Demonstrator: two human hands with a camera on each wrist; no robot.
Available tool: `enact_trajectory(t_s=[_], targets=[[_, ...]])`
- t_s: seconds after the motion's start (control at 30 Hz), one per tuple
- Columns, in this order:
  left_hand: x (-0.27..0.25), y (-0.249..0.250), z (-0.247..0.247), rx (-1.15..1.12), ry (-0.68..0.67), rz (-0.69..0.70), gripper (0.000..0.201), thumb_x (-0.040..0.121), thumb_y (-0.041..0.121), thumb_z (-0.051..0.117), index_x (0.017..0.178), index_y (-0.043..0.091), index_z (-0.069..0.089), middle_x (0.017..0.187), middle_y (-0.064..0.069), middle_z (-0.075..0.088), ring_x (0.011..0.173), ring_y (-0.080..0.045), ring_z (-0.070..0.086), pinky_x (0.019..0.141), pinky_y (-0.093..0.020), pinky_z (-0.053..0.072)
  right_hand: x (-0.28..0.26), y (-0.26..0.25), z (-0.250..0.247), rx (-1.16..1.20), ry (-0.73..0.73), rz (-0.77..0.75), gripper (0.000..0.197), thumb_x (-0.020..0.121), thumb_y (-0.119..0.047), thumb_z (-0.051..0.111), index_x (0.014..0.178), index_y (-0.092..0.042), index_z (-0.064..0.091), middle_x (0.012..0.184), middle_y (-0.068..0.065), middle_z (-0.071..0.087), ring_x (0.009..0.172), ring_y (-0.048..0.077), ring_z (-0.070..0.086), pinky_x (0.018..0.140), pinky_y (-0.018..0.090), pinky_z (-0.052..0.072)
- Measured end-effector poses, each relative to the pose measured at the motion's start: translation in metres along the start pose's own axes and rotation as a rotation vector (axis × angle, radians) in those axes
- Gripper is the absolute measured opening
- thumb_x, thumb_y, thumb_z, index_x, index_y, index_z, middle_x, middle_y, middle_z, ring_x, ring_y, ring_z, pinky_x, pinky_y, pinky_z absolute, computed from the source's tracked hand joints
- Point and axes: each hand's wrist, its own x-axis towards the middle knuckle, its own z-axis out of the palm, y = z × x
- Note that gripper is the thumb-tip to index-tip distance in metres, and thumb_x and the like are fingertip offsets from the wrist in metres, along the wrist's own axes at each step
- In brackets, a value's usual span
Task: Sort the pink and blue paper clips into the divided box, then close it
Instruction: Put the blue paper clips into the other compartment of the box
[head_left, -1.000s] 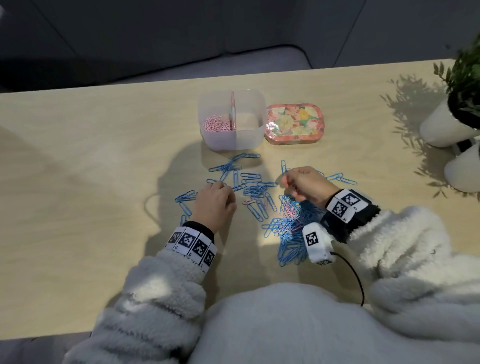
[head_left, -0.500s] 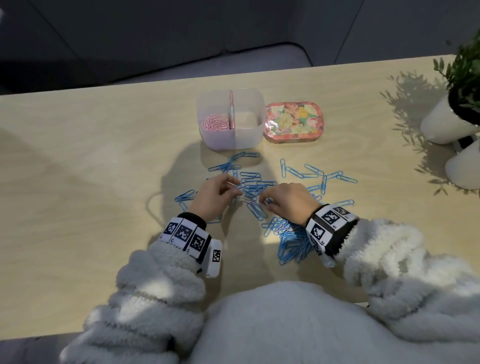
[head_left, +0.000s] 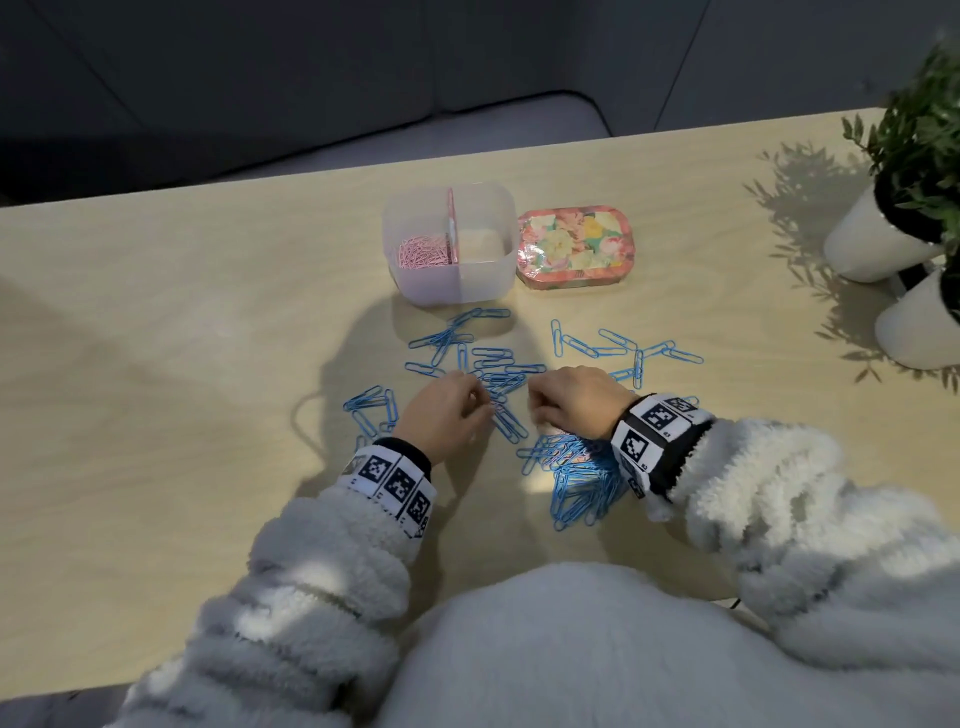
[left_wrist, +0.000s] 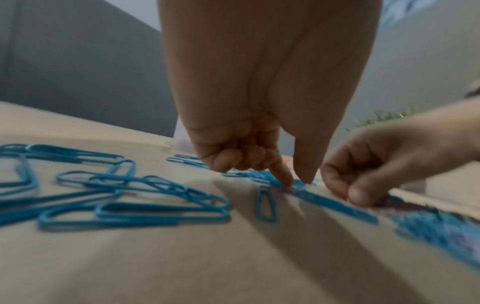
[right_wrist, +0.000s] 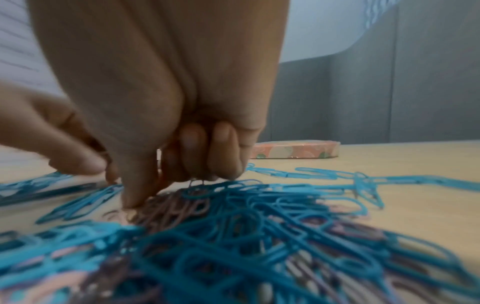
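Note:
A clear divided box (head_left: 483, 288) stands open at the back, with pink clips (head_left: 422, 253) in its left half and nothing in its right half. Its floral lid (head_left: 571, 244) lies just to the right. Blue clips (head_left: 491, 364) are scattered in front. A mixed blue and pink pile (head_left: 579, 470) lies under my right wrist. My left hand (head_left: 488, 408) has index and thumb tips down together, pinching a pinkish clip (head_left: 498, 411) on the table. My right hand (right_wrist: 166, 185) is curled around pink clips (right_wrist: 196, 183), with its thumb pressed on the pile's edge.
Two white plant pots (head_left: 878, 239) with green leaves stand at the table's right edge. More blue clips (head_left: 623, 345) lie in a loose row right of centre. The light wooden table (head_left: 156, 364) ends at a dark floor behind the box.
My right hand has moved left from the right side of the clips to meet my left hand. The left hand's fingertips have come down onto the clips.

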Motion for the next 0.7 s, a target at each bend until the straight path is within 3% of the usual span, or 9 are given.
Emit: enact_trajectory(t_s=[0.1,0.2,0.27,0.33,0.43,0.5,0.57,0.7], targets=[[0.002,-0.001,0.007,0.079,0.05,0.049,0.01,0.088,0.021,0.053,0.093,0.013,0.056,0.097,-0.005,0.058,0.091,-0.023,0.054,0.076,-0.033,0.041,0.0,0.007,-0.002,0.261,0.045,0.048,0.015,0.09,-0.015,0.049,0.075,-0.017,0.049,0.074,0.003,0.059,0.07,0.022,0.053,0.067,0.03,0.037],[0.004,-0.002,0.008,0.096,0.074,0.061,0.009,0.089,0.019,0.05,0.093,0.011,0.055,0.1,-0.007,0.06,0.092,-0.025,0.055,0.078,-0.037,0.043,-0.001,0.019,-0.016,0.77,0.288,0.163,0.029,0.09,-0.003,0.045,0.068,-0.02,0.041,0.056,-0.006,0.052,0.045,0.005,0.047,0.048,0.023,0.038],[0.006,-0.003,0.007,0.094,0.064,0.062,0.008,0.09,0.016,0.049,0.091,0.011,0.055,0.1,-0.007,0.06,0.092,-0.025,0.055,0.078,-0.036,0.044,-0.005,0.025,-0.021,0.988,0.348,0.256,0.027,0.089,0.004,0.041,0.074,-0.018,0.043,0.057,-0.001,0.053,0.034,0.002,0.046,0.038,0.016,0.035],[0.006,-0.003,0.009,0.084,0.067,0.065,0.008,0.09,0.015,0.048,0.091,0.01,0.054,0.099,-0.008,0.059,0.092,-0.024,0.054,0.077,-0.034,0.042,-0.008,0.026,-0.02,0.867,0.338,0.272,0.017,0.089,-0.003,0.047,0.077,-0.016,0.049,0.064,0.003,0.056,0.042,0.004,0.051,0.045,0.019,0.043],[0.004,-0.003,0.009,0.063,0.096,0.06,0.009,0.091,0.019,0.049,0.094,0.011,0.051,0.098,-0.007,0.06,0.09,-0.023,0.053,0.076,-0.034,0.042,-0.011,0.021,-0.009,0.324,0.189,0.233,0.015,0.08,-0.032,0.06,0.075,-0.017,0.06,0.071,-0.001,0.06,0.071,0.019,0.058,0.066,0.03,0.045],[0.004,-0.004,0.009,0.073,0.092,0.066,0.009,0.091,0.019,0.05,0.094,0.012,0.052,0.098,-0.007,0.06,0.091,-0.024,0.053,0.077,-0.035,0.042,-0.014,0.011,-0.005,0.122,0.128,0.204,0.012,0.079,-0.034,0.062,0.083,-0.022,0.062,0.074,-0.005,0.057,0.083,0.023,0.059,0.067,0.029,0.038],[0.004,-0.004,0.007,0.095,0.071,0.062,0.008,0.09,0.017,0.051,0.093,0.01,0.053,0.1,-0.009,0.06,0.093,-0.026,0.054,0.077,-0.035,0.041,-0.019,0.002,-0.002,0.039,0.179,0.183,0.019,0.079,-0.037,0.062,0.09,-0.021,0.061,0.078,-0.002,0.061,0.09,0.028,0.061,0.067,0.029,0.033],[0.004,-0.01,0.005,0.12,0.027,0.04,0.011,0.09,0.011,0.05,0.093,0.002,0.054,0.101,-0.017,0.056,0.093,-0.032,0.052,0.08,-0.037,0.039,-0.028,0.003,0.007,-0.082,0.285,0.282,0.043,0.078,-0.054,0.06,0.088,-0.014,0.051,0.087,0.009,0.067,0.087,0.03,0.062,0.064,0.031,0.034]])
